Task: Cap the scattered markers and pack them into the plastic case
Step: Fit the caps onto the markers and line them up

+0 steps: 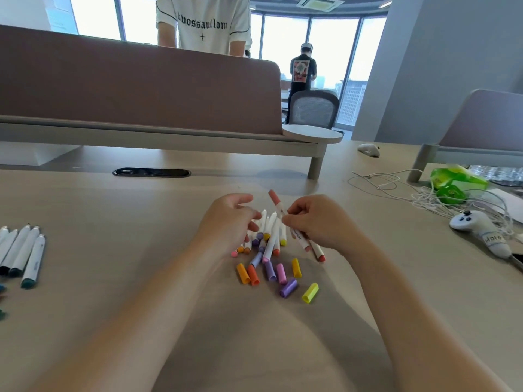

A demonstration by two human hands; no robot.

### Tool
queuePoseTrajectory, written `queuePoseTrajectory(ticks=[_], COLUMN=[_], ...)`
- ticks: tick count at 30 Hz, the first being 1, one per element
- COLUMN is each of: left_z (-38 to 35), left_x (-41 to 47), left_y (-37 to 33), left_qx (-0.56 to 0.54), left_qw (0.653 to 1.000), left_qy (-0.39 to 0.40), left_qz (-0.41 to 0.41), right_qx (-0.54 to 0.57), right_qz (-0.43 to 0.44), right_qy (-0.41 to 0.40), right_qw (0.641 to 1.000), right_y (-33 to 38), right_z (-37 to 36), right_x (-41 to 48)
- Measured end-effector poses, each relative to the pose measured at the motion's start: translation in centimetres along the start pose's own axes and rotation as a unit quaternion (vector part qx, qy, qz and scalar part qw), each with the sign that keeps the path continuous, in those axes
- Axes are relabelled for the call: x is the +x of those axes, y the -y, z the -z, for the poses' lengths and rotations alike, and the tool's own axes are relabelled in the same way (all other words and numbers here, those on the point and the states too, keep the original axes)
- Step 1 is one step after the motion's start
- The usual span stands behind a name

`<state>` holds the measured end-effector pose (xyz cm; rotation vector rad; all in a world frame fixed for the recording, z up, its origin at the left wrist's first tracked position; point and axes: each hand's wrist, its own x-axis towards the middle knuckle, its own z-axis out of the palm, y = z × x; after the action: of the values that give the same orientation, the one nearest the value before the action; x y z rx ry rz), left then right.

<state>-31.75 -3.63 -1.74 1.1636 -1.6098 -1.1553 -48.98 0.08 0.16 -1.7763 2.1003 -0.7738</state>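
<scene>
A pile of white markers (268,236) with coloured ends lies on the desk between my hands. Several loose caps (278,274) in orange, purple, pink and yellow lie just in front of it. My right hand (319,222) pinches a capped pink marker (276,200), its cap pointing up and away. My left hand (226,219) hovers over the left side of the pile with fingers loosely curled, holding nothing that I can see. No plastic case is in view.
A row of larger white markers (22,253) with dark ends lies at the left edge. A white controller (478,230), tangled white cables (424,190) and a green object (452,182) sit at the right. A brown partition (135,89) stands behind the desk; people stand beyond it.
</scene>
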Motion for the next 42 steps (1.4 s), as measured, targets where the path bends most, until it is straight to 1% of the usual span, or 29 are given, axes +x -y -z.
queuePoseTrajectory(ticks=[2,5,10,14,17,19,22,24,29,32,35,37,39,42], left_z=[-0.2,-0.5,-0.6,-0.7,-0.7,-0.7,-0.9,-0.8,-0.7,-0.8,-1.1,-1.3,-1.7,-2.8], left_x=[-0.1,-0.2,-0.3,-0.2,-0.2,-0.3,-0.4,-0.4,-0.5,-0.7,-1.0,-1.3,-1.9,-2.9], left_y=[0.1,-0.1,0.1,0.5,0.5,0.4,0.3,0.2,-0.1,-0.1,-0.2,-0.2,-0.4,-0.5], left_qx=[0.03,0.039,0.058,0.055,0.055,0.058,0.068,0.077,0.092,0.116,0.163,0.215,0.264,0.321], left_qw=[0.999,0.998,0.998,0.998,0.998,0.998,0.997,0.996,0.995,0.992,0.983,0.97,0.95,0.912], left_qy=[-0.01,-0.003,0.0,-0.002,-0.001,0.002,0.0,-0.002,-0.007,-0.003,0.019,0.047,0.099,0.2], left_qz=[-0.018,-0.04,-0.033,-0.023,-0.023,-0.022,-0.03,-0.035,-0.046,-0.053,-0.077,-0.103,-0.132,-0.159], right_qx=[-0.034,-0.087,-0.153,-0.189,-0.167,-0.165,-0.17,-0.195,-0.252,-0.28,-0.245,-0.175,-0.099,0.026], right_qz=[-0.044,-0.098,-0.139,-0.128,-0.09,-0.065,-0.052,-0.054,-0.102,-0.1,-0.097,-0.107,-0.122,-0.128], right_qy=[-0.021,-0.028,-0.018,-0.021,-0.05,-0.051,-0.037,-0.026,0.036,0.061,0.049,0.034,0.035,0.043], right_qw=[0.998,0.991,0.978,0.973,0.981,0.983,0.983,0.979,0.962,0.953,0.963,0.978,0.987,0.99], right_y=[-1.2,-2.3,-2.7,-2.8,-2.3,-1.7,-0.7,-0.2,0.6,1.1,1.0,0.8,0.4,-0.2], right_z=[0.0,-0.5,-1.0,-1.6,-2.0,-2.4,-3.3,-3.7,-3.4,-3.3,-2.7,-1.6,-0.7,-0.1], right_x=[0.6,1.2,1.5,1.7,1.9,2.0,2.2,2.2,2.2,1.9,1.6,1.4,1.2,0.7])
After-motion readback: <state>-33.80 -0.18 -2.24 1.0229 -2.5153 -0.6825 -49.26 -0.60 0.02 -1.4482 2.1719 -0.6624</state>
